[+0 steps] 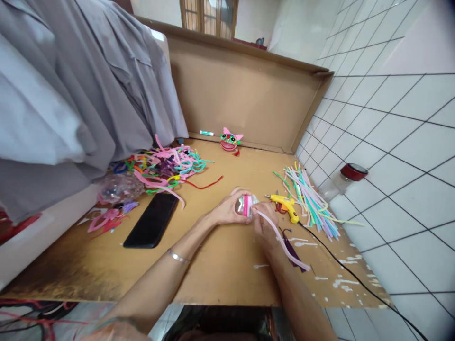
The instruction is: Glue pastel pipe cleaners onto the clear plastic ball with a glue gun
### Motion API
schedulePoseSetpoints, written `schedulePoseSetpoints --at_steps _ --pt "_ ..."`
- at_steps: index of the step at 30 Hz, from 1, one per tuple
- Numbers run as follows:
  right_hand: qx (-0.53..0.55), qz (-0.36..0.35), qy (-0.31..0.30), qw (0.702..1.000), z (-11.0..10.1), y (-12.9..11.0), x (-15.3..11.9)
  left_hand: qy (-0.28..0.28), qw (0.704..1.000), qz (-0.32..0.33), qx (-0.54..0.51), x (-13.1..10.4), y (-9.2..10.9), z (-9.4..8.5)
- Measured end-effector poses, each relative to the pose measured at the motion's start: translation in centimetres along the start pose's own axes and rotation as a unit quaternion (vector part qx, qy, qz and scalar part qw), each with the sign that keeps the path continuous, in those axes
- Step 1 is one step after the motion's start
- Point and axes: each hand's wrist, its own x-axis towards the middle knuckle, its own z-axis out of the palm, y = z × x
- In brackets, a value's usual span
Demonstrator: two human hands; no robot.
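Near the middle of the table, my left hand (230, 207) curls around a small rounded craft piece (246, 205) with bright pink and pale strips across shiny clear or silvery material. Pinched in my right hand (265, 221) is a pale pink pipe cleaner (284, 246). Its near end touches or almost touches the piece, while its long tail curves toward me on the right. Just beyond my right hand lies a yellow glue gun (287, 206), nozzle pointing left. A dark purple tassel-like strip (292, 251) lies partly under the pipe cleaner's tail.
Pastel pipe cleaners (313, 201) lie right, near a red-lidded jar (350, 173). The glue gun's cord (337, 260) crosses the right side. At left are a black phone (152, 220) and tangled pipe cleaners (167, 163). A finished-looking animal head (229, 141) and marker (206, 133) sit behind.
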Motion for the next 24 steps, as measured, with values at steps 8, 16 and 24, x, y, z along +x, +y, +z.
schedulePoseSetpoints --at_steps 8,16,24 --pt "-0.002 -0.001 0.003 1.000 0.10 -0.03 -0.06 0.003 1.000 0.014 0.007 -0.07 -0.19 0.10" --pt "-0.012 0.001 -0.002 1.000 0.07 0.08 -0.17 -0.003 1.000 0.020 0.016 -0.15 0.01 -0.10" --pt "0.001 -0.008 0.025 1.000 0.45 0.32 -0.24 0.007 0.999 0.011 0.041 -0.27 0.16 0.16"
